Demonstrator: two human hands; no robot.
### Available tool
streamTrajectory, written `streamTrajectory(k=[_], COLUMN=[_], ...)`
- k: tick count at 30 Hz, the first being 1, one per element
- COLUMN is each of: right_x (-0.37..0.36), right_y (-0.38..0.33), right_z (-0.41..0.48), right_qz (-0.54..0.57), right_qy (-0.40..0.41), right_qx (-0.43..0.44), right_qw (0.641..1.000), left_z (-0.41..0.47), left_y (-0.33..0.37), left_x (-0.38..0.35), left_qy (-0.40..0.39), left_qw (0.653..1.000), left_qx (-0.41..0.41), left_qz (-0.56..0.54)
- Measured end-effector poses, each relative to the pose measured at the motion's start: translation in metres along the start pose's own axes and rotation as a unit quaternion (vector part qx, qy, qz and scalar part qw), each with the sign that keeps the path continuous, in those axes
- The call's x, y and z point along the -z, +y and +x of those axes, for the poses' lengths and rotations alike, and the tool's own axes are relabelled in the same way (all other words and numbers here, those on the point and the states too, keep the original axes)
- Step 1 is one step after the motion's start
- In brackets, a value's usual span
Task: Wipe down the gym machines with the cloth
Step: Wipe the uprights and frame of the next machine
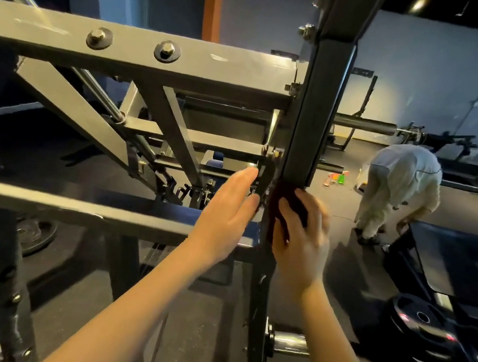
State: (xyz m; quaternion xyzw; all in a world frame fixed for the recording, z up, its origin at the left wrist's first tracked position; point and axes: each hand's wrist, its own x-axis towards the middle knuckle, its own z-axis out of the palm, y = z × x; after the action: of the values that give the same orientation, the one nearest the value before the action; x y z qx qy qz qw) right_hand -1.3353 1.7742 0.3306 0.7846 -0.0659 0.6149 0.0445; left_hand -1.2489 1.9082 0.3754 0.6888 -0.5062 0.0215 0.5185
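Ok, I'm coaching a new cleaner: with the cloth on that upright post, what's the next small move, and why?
Probably slide the right hand and its dark red cloth down the upright post: the cloth sits just under the post's thicker upper section, and the lower stretch is close below.

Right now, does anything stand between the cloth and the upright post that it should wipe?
Nothing visible does. The right hand holds the dark red cloth against the upright post. The left hand lies open beside it, not between them.
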Motion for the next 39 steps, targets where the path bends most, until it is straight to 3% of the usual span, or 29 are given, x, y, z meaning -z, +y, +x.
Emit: streamTrajectory(k=[9,13,18,25,31,39], right_x=[0.007,-0.001,-0.003,-0.003,-0.013,-0.001], right_y=[-0.006,-0.003,0.002,-0.001,-0.008,-0.01], right_z=[0.081,0.059,0.046,0.12,0.02,0.08], right_qz=[-0.039,-0.044,-0.046,-0.025,-0.03,-0.042], right_qy=[0.083,0.071,0.049,0.132,0.046,0.093], right_qx=[-0.016,-0.039,0.0,-0.017,-0.039,-0.044], right_qw=[0.996,0.996,0.998,0.991,0.998,0.994], left_z=[0.051,0.053,0.054,0.054,0.054,0.051], left_y=[0.021,0.01,0.01,0.012,0.012,0.012], left_x=[-0.005,-0.006,-0.004,-0.001,0.0,-0.002], left_qy=[-0.065,-0.087,-0.082,-0.084,-0.106,-0.094], left_qw=[0.972,0.961,0.957,0.961,0.953,0.957], left_qx=[-0.05,-0.044,-0.052,-0.06,-0.032,-0.052], left_qz=[-0.218,-0.26,-0.275,-0.258,-0.283,-0.271])
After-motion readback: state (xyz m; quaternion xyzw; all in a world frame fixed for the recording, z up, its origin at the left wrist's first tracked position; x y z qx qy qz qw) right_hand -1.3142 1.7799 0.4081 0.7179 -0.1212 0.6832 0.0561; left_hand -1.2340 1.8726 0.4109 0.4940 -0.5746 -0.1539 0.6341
